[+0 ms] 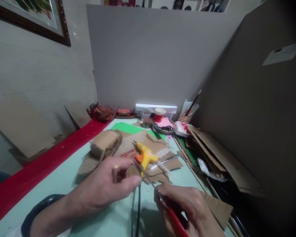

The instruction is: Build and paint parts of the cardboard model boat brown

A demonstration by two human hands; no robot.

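My left hand [106,182] is closed on a small piece of cardboard [132,171], pinched between thumb and fingers. A short wooden stick [116,170] shows by its fingers; whether it is part of the piece I cannot tell. My right hand [185,204] grips red-handled scissors [174,219], their thin metal blade reaching the cardboard piece's right edge. Beyond both hands lies a yellow hot glue gun [146,156] with an orange trigger, on cardboard sheets [128,143]. Its dark cable [139,210] runs down between my hands. A cardboard boat-like model [106,141] sits behind my left hand.
A steel ruler [165,161] lies right of the glue gun. Stacked cardboard [212,151] and long thin sticks [196,176] line the right side. At the back stand a paper cup [159,115], a brush holder [185,118] and model boats [103,112]. A grey partition [148,59] closes the back.
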